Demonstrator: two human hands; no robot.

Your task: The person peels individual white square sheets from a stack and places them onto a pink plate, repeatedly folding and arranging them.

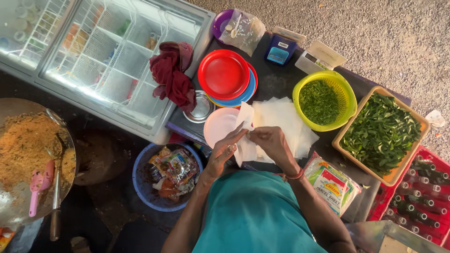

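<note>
Surface: a dark table [276, 86], set on gravel ground [375, 28]. On it you have a stack of white sheets [286, 124], a pink plate [218, 125], a red plate [223, 74] topping a stack, a steel bowl [201, 107], a yellow colander [323, 99] of chopped greens, a tan tray [380, 133] of leaves and a printed packet [332, 183].

Hands: your left hand [224, 151] and right hand [272, 143] meet over the table's near edge. Both pinch one sheet [244, 122] with narrow fingers; it hangs lifted between them, just above the pink plate and touching the stack.

Surroundings: a glass-topped freezer [98, 56] to the left with a maroon cloth [174, 75] on its corner; a wok [33, 154] of fried rice with a pink spatula [40, 185]; a blue bin [161, 180] of wrappers below the table; a red crate [415, 197] of bottles at right.

Hard to make out: the freezer's contents blur behind glass. A purple bowl [221, 21] sits half under a clear bag [244, 30]. The wok, the crate and your arms are cut off by the frame.
</note>
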